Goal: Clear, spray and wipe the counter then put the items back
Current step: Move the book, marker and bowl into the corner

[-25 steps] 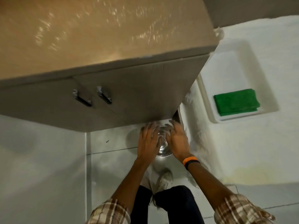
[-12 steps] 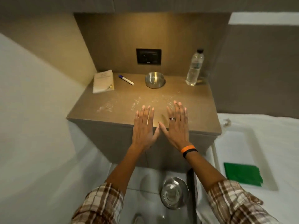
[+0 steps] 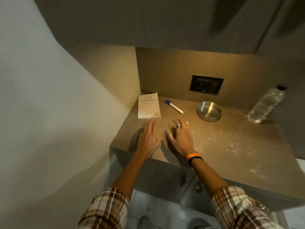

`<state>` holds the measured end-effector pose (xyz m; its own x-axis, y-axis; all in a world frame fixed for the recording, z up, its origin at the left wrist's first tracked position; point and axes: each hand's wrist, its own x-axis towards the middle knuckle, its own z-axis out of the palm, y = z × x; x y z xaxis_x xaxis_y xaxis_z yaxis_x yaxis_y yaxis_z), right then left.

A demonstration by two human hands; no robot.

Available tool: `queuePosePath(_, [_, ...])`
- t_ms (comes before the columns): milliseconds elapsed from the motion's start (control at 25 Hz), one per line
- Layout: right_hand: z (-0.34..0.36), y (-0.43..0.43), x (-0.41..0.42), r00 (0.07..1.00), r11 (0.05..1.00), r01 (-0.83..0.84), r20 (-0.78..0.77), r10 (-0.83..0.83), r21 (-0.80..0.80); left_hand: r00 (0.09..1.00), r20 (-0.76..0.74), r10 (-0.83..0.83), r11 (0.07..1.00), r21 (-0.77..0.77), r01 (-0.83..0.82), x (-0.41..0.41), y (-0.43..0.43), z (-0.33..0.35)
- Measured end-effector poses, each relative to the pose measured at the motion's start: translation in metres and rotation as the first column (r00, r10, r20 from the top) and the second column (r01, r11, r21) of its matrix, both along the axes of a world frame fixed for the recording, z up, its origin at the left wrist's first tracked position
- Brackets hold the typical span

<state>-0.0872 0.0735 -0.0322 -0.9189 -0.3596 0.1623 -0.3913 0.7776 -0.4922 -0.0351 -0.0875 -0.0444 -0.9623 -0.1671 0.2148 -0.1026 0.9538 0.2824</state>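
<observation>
The brown counter [image 3: 231,146] bears pale crumbs or dust across its middle and right. At its back left corner lies a cream book [image 3: 148,105]. A white marker with a blue cap [image 3: 173,106] lies beside it, then a steel bowl [image 3: 208,111], and a clear water bottle [image 3: 265,104] stands at the right. My left hand [image 3: 149,137] hovers flat, fingers apart, just in front of the book. My right hand [image 3: 180,137], with a ring and an orange wristband, is spread beside it over the counter. Both hold nothing.
A black wall socket [image 3: 206,84] sits on the back panel above the bowl. A white wall [image 3: 41,113] closes the left side. A dark cabinet underside [image 3: 165,22] overhangs the counter. Cabinet doors [image 3: 165,182] with handles are below the counter's front edge.
My view rose from the floor to the counter. My hands left a glass vessel on the floor, came up over the counter, and moved left and forward toward the book.
</observation>
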Motion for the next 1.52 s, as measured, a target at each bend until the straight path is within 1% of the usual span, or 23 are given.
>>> queuePosePath(80, [-0.002,-0.042,-0.034,0.998,0.999,-0.044,0.052,0.044,-0.003,0.999,0.035,0.009,1.000,-0.012,-0.009,-0.026,-0.046,-0.007])
queuePosePath(160, [-0.005,-0.072,-0.065,0.994,0.999,-0.042,0.098,0.041,0.010,0.997,0.068,-0.022,0.999,-0.039,0.025,-0.050,-0.077,-0.014])
queuePosePath(280, [-0.008,-0.099,-0.098,0.988,0.991,0.008,0.151,-0.028,0.132,0.991,0.097,-0.087,0.994,-0.065,0.093,-0.079,-0.100,-0.021])
queuePosePath(360, [-0.010,-0.112,-0.109,0.987,0.987,-0.018,0.161,-0.008,0.162,0.990,0.108,-0.092,0.992,-0.079,0.101,-0.091,-0.107,-0.022])
queuePosePath(440, [-0.015,-0.123,-0.112,0.989,0.990,-0.041,0.149,0.021,0.137,0.992,0.098,-0.077,0.993,-0.086,0.085,-0.100,-0.114,-0.022])
queuePosePath(560, [-0.021,-0.140,-0.110,0.993,0.992,-0.020,0.119,0.005,0.128,0.994,0.084,-0.069,0.995,-0.068,0.075,-0.112,-0.123,-0.020])
queuePosePath(640, [-0.025,-0.146,-0.110,0.992,0.995,-0.009,0.130,-0.004,0.100,0.995,0.087,-0.054,0.997,-0.044,0.058,-0.116,-0.125,-0.020])
queuePosePath(760, [-0.024,-0.140,-0.112,0.987,0.993,-0.041,0.162,0.023,0.113,0.996,0.082,-0.031,0.999,-0.025,0.034,-0.114,-0.116,-0.019])
queuePosePath(840, [-0.019,-0.127,-0.110,0.984,0.993,-0.064,0.171,0.046,0.100,0.999,0.053,-0.008,1.000,-0.011,0.009,-0.110,-0.101,-0.018])
queuePosePath(920, [-0.015,-0.097,-0.106,0.990,1.000,0.011,0.137,-0.015,0.026,0.999,-0.029,-0.040,0.999,0.035,0.041,-0.108,-0.073,-0.012])
queuePosePath(1000, [-0.014,-0.049,-0.102,0.985,0.985,0.170,0.036,-0.170,-0.011,0.987,-0.116,-0.114,0.989,0.078,0.124,-0.114,-0.035,-0.009])
queuePosePath(1040, [-0.014,-0.021,-0.102,0.960,0.960,0.280,-0.017,-0.280,-0.002,0.983,-0.127,-0.129,0.987,0.082,0.140,-0.121,-0.015,-0.006])
queuePosePath(1080, [-0.012,0.006,-0.103,0.916,0.917,0.399,-0.048,-0.398,0.011,0.988,-0.099,-0.117,0.988,0.087,0.125,-0.132,0.004,-0.002])
queuePosePath(1120, [-0.011,0.031,-0.105,0.861,0.860,0.509,-0.045,-0.507,0.032,0.996,-0.020,-0.083,0.989,0.122,0.085,-0.145,0.021,0.002])
queuePosePath(1160, [-0.008,0.051,-0.108,0.808,0.806,0.589,-0.015,-0.589,0.063,0.997,0.073,-0.029,0.986,0.165,0.017,-0.157,0.035,0.005])
queuePosePath(1200, [-0.007,0.067,-0.113,0.768,0.767,0.634,0.030,-0.639,0.096,0.989,0.151,0.011,0.982,0.186,-0.040,-0.168,0.046,0.006])
queuePosePath(1240, [-0.007,0.080,-0.117,0.746,0.748,0.652,0.074,-0.662,0.122,0.981,0.194,0.024,0.980,0.192,-0.062,-0.176,0.056,0.005])
queuePosePath(1280, [-0.010,0.089,-0.121,0.739,0.747,0.650,0.109,-0.664,0.139,0.979,0.201,0.021,0.980,0.187,-0.059,-0.182,0.063,0.002])
queuePosePath(1360, [-0.018,0.100,-0.127,0.764,0.774,0.619,0.126,-0.633,0.135,0.986,0.159,0.043,0.979,0.188,-0.073,-0.189,0.070,-0.003])
queuePosePath(1440, [-0.023,0.098,-0.132,0.789,0.797,0.600,0.115,-0.604,0.073,0.986,0.122,0.111,0.973,0.188,-0.132,-0.194,0.067,-0.004])
queuePosePath(1520, [-0.024,0.086,-0.133,0.822,0.830,0.557,0.127,-0.555,0.026,0.978,0.146,0.148,0.962,0.208,-0.177,-0.198,0.059,0.000])
